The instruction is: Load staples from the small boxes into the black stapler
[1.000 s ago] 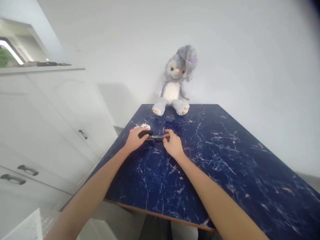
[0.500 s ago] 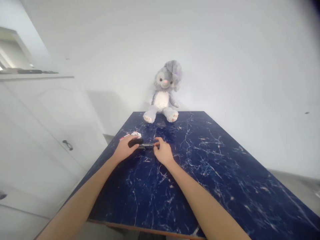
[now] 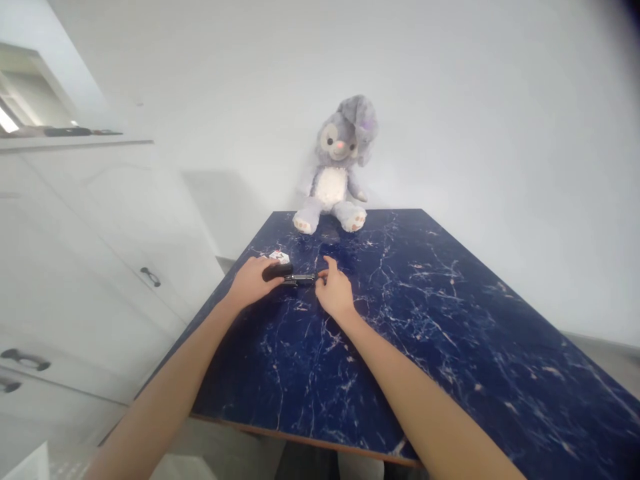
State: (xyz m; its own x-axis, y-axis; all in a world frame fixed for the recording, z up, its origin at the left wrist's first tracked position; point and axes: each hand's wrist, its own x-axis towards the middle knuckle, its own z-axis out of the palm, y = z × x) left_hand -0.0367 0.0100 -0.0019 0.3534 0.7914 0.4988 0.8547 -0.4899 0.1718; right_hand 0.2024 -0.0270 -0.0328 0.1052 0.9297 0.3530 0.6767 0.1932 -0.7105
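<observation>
Black stapler between the left hand and the right hand
The left is closed on its dark end; the right, half curled, is at its metal end, and I cannot tell if it grips.

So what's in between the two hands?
In the head view, a black-and-silver thing, maybe a stapler, lies between the left hand and the right hand.
</observation>
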